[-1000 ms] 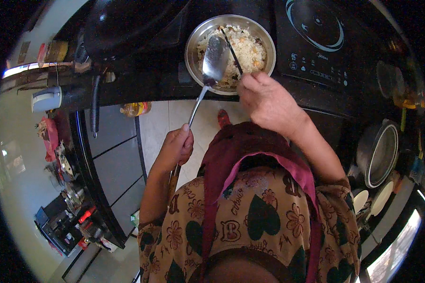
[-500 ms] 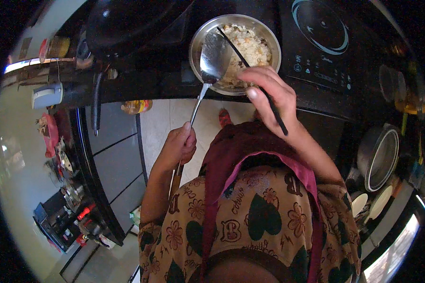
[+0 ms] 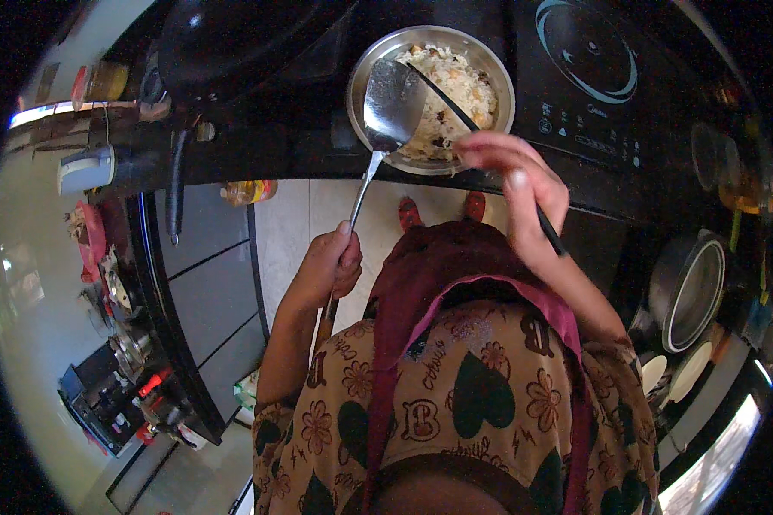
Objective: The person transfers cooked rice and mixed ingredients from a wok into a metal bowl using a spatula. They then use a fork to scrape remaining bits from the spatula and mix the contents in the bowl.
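Note:
A round steel bowl (image 3: 503, 86) on the dark counter holds rice (image 3: 470, 86) with brown bits mixed in. My left hand (image 3: 332, 262) is wrapped round the handle of a metal spatula (image 3: 392, 110). The spatula's broad blade lies over the left part of the bowl, with a few scraps on it. My right hand (image 3: 532, 193), just off the bowl's near right edge, grips black chopsticks (image 3: 442, 97); whether one or two sticks is hard to tell. Their tip touches or nearly touches the blade's upper right edge, and their other end shows below my palm.
An induction cooktop (image 3: 588, 56) lies right of the bowl. A large black pan (image 3: 232, 51) sits at the upper left, its handle (image 3: 178, 184) jutting past the counter edge. Below stands a yellow bottle (image 3: 249, 191). A metal pot (image 3: 694, 292) is at the far right.
My right hand has shifted right and slightly nearer me, and the chopsticks' tip has slid right and down along the blade. The spatula and bowl have barely moved in the picture.

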Demonstrator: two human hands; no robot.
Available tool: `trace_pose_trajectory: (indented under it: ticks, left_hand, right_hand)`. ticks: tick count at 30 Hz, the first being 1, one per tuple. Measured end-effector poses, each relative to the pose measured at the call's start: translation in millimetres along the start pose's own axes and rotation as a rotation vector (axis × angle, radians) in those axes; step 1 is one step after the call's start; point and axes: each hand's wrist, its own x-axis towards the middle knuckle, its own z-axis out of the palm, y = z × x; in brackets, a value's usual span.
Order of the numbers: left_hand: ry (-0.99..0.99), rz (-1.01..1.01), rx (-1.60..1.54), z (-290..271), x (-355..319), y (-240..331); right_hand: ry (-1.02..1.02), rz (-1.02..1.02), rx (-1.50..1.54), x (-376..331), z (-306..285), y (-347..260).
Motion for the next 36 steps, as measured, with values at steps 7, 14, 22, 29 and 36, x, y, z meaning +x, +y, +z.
trace_pose_trajectory:
  ticks: [7,14,22,29,36]
  left_hand:
    - [0.034,-0.042,0.015,0,1,-1]
    - [0.238,0.014,0.268,7,-3,-3]
    - [-0.084,0.003,-0.123,-4,-11,-3]
    - [-0.166,-0.024,-0.173,-2,-9,-7]
    - [-0.273,-0.002,-0.373,-19,-1,-10]
  right_hand:
    - [-0.218,-0.471,-0.341,5,6,-3]
    - [-0.213,-0.437,-0.506,-4,0,16]
    - [-0.186,-0.363,-0.476,-13,4,22]
    - [-0.177,-0.325,-0.309,-6,14,14]
    - [-0.264,-0.292,-0.432,-29,1,19]
